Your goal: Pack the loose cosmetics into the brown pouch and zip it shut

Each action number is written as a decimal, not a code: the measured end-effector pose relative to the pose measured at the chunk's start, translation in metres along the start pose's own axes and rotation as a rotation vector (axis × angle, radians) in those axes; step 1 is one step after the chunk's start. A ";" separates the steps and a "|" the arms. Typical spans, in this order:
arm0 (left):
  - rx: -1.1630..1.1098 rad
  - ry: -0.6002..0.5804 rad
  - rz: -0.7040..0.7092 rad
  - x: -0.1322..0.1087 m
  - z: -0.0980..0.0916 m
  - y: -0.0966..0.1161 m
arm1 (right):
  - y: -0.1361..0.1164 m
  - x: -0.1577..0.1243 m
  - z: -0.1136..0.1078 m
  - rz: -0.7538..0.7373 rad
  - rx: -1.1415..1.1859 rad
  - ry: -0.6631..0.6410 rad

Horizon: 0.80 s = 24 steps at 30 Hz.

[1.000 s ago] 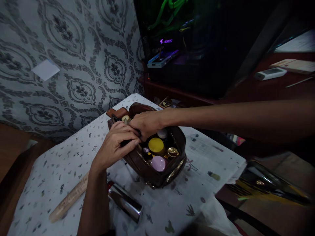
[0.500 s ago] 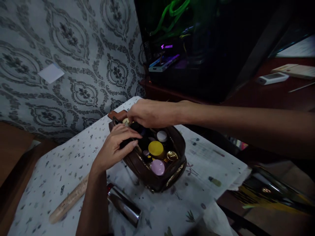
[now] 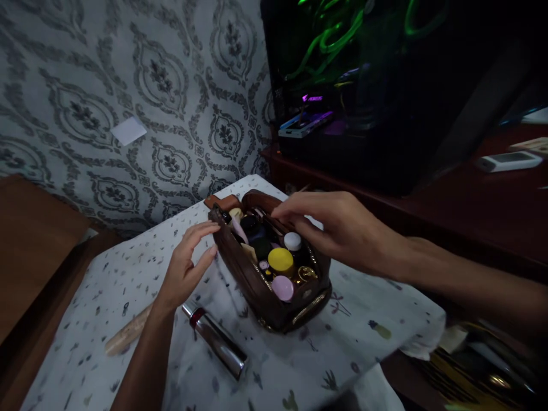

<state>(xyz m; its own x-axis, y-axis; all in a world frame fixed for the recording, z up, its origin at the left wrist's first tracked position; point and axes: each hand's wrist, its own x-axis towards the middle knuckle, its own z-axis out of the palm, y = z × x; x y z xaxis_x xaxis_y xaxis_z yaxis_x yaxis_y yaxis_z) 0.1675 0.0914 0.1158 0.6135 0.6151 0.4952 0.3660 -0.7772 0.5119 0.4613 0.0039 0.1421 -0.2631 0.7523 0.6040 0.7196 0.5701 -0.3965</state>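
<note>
A brown cosmetic bag (image 3: 237, 257) lies unzipped on the table. Inside are a yellow-lidded jar (image 3: 281, 262), a pink lid (image 3: 283, 289), a white cap (image 3: 293, 241), a gold round piece (image 3: 307, 274) and other small containers. My right hand (image 3: 342, 225) is at the bag's far right rim, its fingertips closed on the edge; the hand partly hides that side. Beside the bag's left wall, my left hand (image 3: 188, 262) is open with thumb and fingers apart, holding nothing. A shiny silver tube with a red band (image 3: 218, 342) lies in front of the bag.
A pale, wooden-looking stick (image 3: 128, 334) lies left of my left forearm on the patterned tablecloth (image 3: 342, 354). Behind stand a dark computer case (image 3: 363, 148) and a dark red desk (image 3: 475, 194) with a small white device (image 3: 511, 162). Patterned wallpaper covers the wall at left.
My right hand has moved from the bag's far end to its right rim. My left hand has come off the bag's left side. The view has shifted, uncovering more of the contents.
</note>
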 end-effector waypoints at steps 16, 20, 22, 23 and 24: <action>0.067 -0.033 -0.488 -0.169 0.007 -0.024 | -0.104 -0.075 0.192 0.013 0.254 -0.393; -0.268 0.168 -0.578 -0.161 0.003 -0.036 | -0.100 -0.057 0.209 0.148 0.214 -0.493; -0.456 0.292 -0.640 -0.156 0.001 -0.043 | -0.098 -0.052 0.212 0.214 0.384 -0.444; -0.523 0.340 -0.655 -0.153 0.000 -0.047 | -0.097 -0.051 0.214 0.263 0.526 -0.422; -0.574 0.376 -0.659 -0.149 -0.001 -0.049 | -0.097 -0.049 0.215 0.337 0.694 -0.410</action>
<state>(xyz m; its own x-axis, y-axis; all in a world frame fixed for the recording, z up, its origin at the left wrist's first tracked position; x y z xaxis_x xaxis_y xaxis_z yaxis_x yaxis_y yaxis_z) 0.0571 0.0381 0.0176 0.1039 0.9866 0.1259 0.0974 -0.1361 0.9859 0.2661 -0.0172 0.0024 -0.4134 0.9004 0.1355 0.2815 0.2679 -0.9214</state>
